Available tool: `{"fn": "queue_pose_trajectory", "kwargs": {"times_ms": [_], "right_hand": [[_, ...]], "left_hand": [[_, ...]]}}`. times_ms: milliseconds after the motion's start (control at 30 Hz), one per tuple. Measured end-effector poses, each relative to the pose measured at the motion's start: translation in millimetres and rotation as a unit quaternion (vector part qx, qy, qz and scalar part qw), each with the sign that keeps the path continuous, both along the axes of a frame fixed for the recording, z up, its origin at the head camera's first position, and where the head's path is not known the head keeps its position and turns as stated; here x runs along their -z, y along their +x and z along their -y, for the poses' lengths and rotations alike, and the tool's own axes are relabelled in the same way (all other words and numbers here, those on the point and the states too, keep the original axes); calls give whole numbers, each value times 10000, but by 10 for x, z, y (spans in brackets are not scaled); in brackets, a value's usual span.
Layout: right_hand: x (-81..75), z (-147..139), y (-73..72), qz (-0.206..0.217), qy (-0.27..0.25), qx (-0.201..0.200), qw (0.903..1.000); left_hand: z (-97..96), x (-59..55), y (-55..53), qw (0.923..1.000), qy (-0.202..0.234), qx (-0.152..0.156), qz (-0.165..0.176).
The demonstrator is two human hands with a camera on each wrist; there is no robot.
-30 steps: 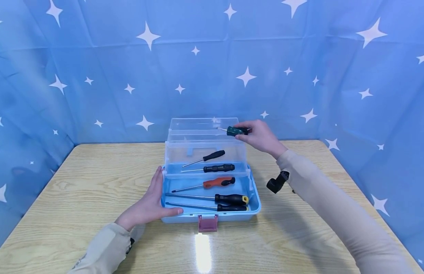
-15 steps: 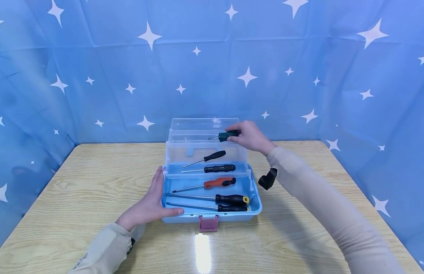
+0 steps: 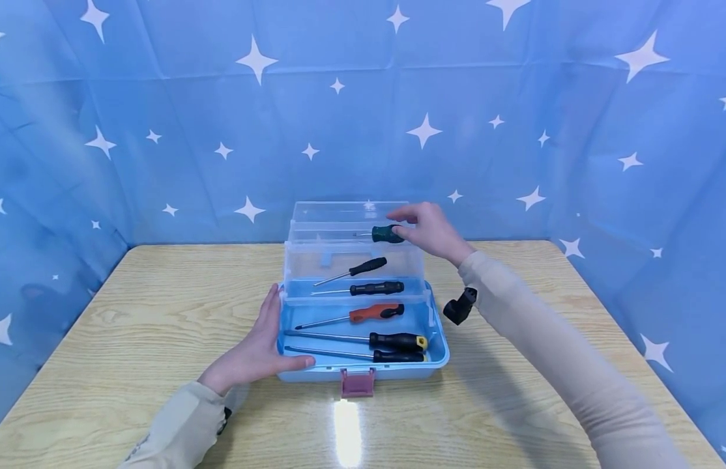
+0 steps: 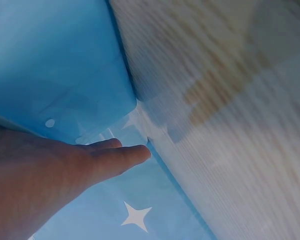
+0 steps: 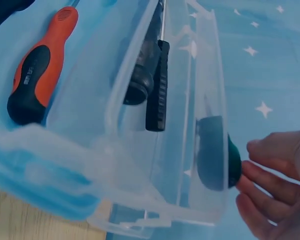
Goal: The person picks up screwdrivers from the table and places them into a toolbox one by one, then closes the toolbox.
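Observation:
My left hand (image 3: 257,348) rests against the left side of a blue toolbox (image 3: 392,372), its thumb over the front rim and its fingers straight along the wall. In the upper clear tray (image 3: 307,231) lies a short screwdriver with a dark green handle (image 3: 384,234). My right hand (image 3: 430,229) is right at the end of that handle, with fingers spread and thumb tip overlapping it. Through the tray wall, the right wrist view shows the green handle (image 5: 212,155) beside the fingertips. A black-handled screwdriver (image 3: 367,266) lies in the lower clear tray (image 3: 298,257).
Inside the box are another black screwdriver (image 3: 377,288), partly behind the lower tray, an orange-and-black one (image 3: 375,313), and two long black ones with yellow ends (image 3: 392,341). A purple latch (image 3: 357,383) hangs at the front. A starry blue curtain (image 3: 193,98) surrounds the wooden table (image 3: 181,293).
My right hand brought the green screwdriver leftward over the upper tray and let go of it there; its fingers have spread off the handle. The left hand has stayed on the box.

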State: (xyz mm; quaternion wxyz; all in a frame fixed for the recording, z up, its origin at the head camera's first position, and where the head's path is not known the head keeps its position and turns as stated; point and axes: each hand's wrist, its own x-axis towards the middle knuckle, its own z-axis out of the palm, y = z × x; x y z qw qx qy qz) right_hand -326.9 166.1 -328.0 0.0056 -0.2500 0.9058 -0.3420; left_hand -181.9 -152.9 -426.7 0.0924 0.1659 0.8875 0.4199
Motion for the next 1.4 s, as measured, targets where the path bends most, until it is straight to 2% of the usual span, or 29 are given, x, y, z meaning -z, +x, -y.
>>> {"fn": "queue_pose_trajectory", "kwargs": {"times_ms": [300, 700, 900, 1400], "right_hand": [[-63, -141, 84, -69, 120, 27, 9999], [-63, -266, 194, -193, 507, -81, 9985], [-19, -383, 212, -228, 515, -80, 9984], [198, -833, 409, -223, 632, 141, 9977]], "left_hand": [[8, 24, 10, 10000, 82, 14, -49], [25, 6, 23, 10000, 19, -4, 1], [30, 8, 16, 10000, 50, 5, 6], [1, -1, 9, 9998, 184, 65, -2]]}}
